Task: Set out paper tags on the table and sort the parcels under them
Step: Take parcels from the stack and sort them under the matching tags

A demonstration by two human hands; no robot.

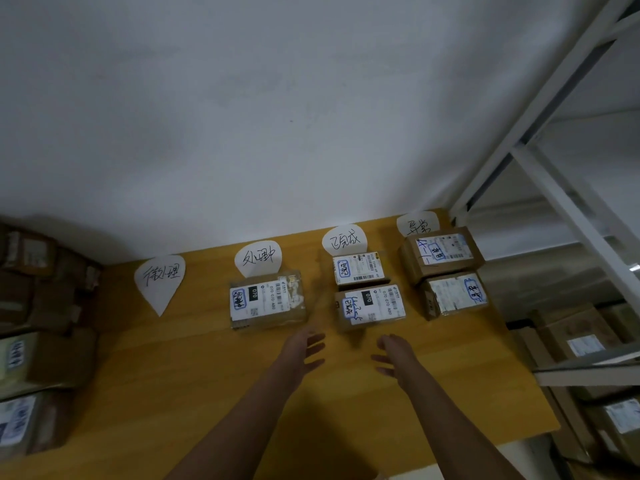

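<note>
Several white paper tags with handwriting lie along the far edge of the yellow table [194, 368]: the leftmost tag [160, 280], a second tag [258, 258], a third tag [344, 240] and the rightmost tag [417, 222]. One parcel [267, 300] lies below the second tag. Two parcels [358, 269] [370, 306] lie below the third, and two more [441, 254] [455, 294] below the rightmost. Nothing lies under the leftmost tag. My left hand [306, 348] and my right hand [393, 355] hover over the table in front of the parcels, fingers spread, holding nothing.
A pile of brown parcels [38, 327] is stacked at the table's left end. White metal shelving [561, 209] stands on the right, with more cardboard boxes [585, 341] on its lower levels. A white wall rises behind the table.
</note>
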